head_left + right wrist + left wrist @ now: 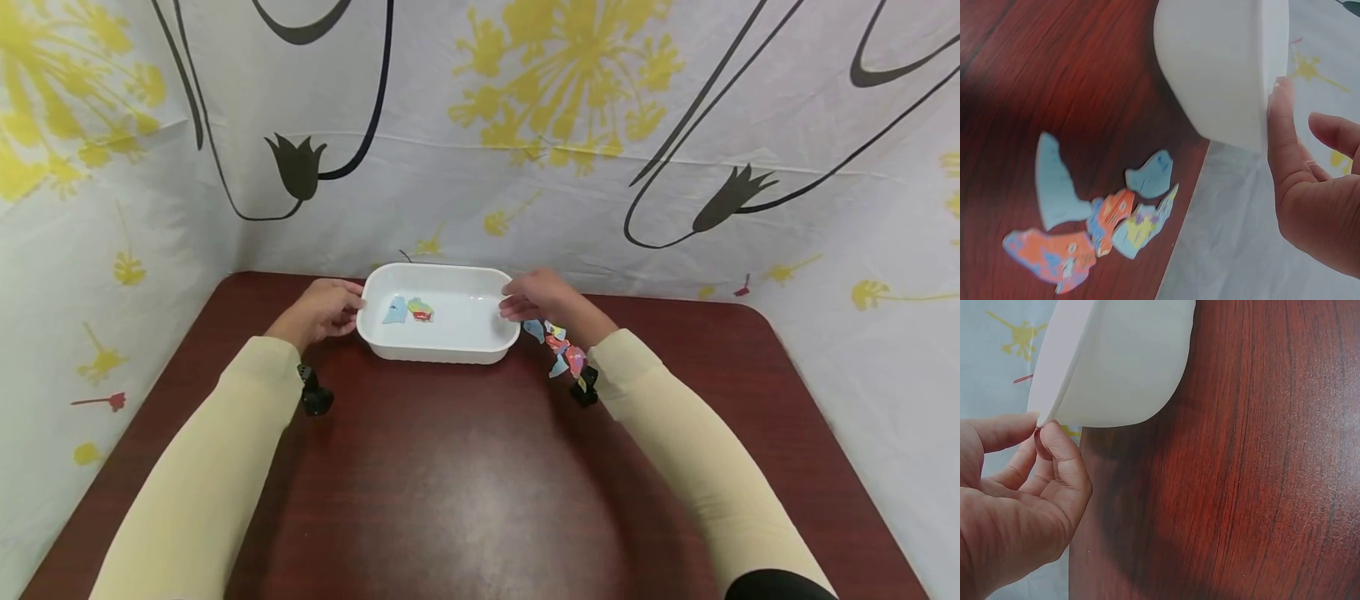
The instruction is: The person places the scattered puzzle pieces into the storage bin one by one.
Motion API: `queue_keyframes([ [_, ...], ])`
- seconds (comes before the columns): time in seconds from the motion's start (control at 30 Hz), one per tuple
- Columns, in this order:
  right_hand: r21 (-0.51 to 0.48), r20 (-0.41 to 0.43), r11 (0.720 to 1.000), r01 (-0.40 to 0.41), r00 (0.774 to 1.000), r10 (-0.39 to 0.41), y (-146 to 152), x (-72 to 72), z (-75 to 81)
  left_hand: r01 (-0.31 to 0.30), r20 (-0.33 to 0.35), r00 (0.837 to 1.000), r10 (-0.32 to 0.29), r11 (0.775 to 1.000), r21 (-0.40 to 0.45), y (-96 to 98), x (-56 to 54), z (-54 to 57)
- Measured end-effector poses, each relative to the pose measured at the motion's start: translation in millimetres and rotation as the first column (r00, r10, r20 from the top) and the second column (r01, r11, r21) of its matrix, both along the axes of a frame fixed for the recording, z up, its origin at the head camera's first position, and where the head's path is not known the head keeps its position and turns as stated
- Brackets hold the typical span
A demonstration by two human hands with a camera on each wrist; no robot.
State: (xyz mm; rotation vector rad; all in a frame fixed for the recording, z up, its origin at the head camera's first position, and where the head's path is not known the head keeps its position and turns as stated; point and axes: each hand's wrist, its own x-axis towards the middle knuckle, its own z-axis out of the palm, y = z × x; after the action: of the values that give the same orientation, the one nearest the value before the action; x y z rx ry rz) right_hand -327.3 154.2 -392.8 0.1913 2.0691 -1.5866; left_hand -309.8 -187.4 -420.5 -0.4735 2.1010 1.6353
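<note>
A white plastic tub (442, 353) is at the far side of the table. My left hand (322, 310) pinches the rim at its left end between thumb and forefinger, and the left wrist view shows this pinch on the tub (1132, 362). At the right end, my right hand (542, 297) touches the rim with a straight finger (1282, 115), the thumb standing apart from it. Inside the tub lie a light-blue paper piece (395, 310) and a green and red one (421, 311). Right of it, by my right wrist, are several irregular coloured pieces (575, 359).
The dark red wooden table (450, 467) ends just behind the tub. A white cloth (420, 183) printed with yellow and grey flowers hangs behind and at both sides. In the right wrist view, a pale blue piece (1054, 187) and an orange piece (1054, 253) lie flat.
</note>
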Motion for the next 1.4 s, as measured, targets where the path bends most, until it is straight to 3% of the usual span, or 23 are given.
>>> queue_keyframes([
  [0.67,0.044,-0.024,0.999,-0.009,1.000,0.010,41.7,17.1,1.5,0.003,0.012,1.000,-0.003,1.000,0.000,-0.8,-0.2,2.7],
  [0.87,0.078,-0.031,0.997,-0.006,0.999,0.009,59.9,20.8,-5.5,0.002,0.013,1.000,-0.002,1.000,0.000,-1.9,-0.1,1.4],
  [1.4,0.060,0.011,0.996,0.069,0.998,-0.069,95.8,29.0,-23.4,0.001,0.015,1.000,-0.001,1.000,0.000,0.1,0.1,2.8],
])
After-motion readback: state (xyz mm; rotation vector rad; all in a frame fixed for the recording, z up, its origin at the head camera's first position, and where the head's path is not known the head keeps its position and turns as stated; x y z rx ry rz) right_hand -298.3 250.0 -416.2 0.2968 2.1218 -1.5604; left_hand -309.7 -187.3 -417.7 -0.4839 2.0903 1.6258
